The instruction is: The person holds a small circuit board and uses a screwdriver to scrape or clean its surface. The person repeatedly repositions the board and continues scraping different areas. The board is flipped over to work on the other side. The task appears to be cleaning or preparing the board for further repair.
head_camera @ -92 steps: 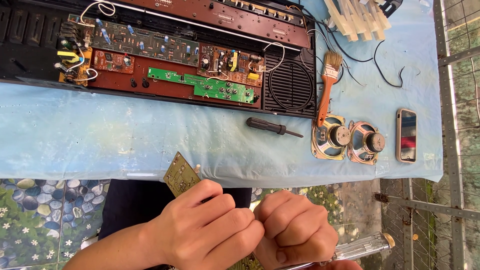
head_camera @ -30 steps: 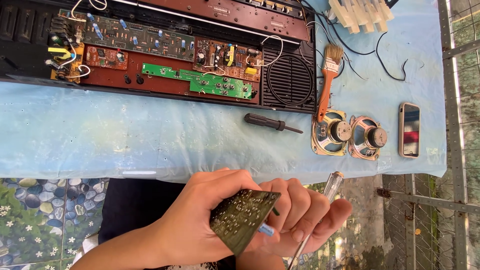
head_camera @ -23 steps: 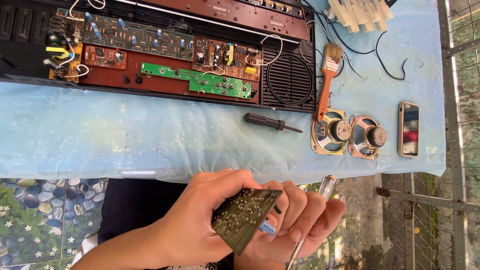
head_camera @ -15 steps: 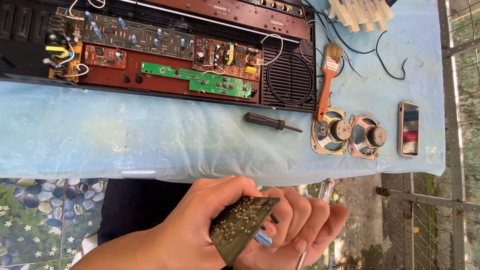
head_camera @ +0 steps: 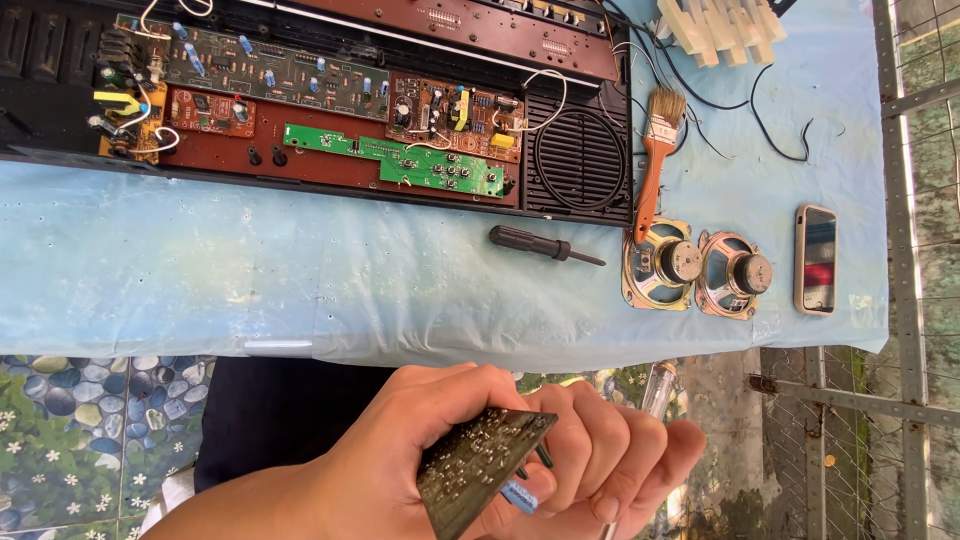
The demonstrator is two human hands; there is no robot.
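Inspection underway: left hand (head_camera: 420, 450) closes its grip on a small circuit board (head_camera: 482, 468); right hand (head_camera: 610, 460) pinches a clear-handled tool (head_camera: 655, 392); next likely needs a steady probe

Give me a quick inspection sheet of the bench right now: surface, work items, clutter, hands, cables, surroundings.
Surface: table under a pale blue plastic sheet.
Work items: small circuit board, solder side up, held below the table edge; a clear-handled tool shows behind the fingers.
Clutter: opened device with its boards exposed, screwdriver, brush, two loose speakers, phone, white plastic part.
Hands: left hand grips the circuit board; right hand lies behind it, fingers curled by the tool.
Cables: black wires loose on the sheet.
Surroundings: wire fence at right, pebble-pattern floor.
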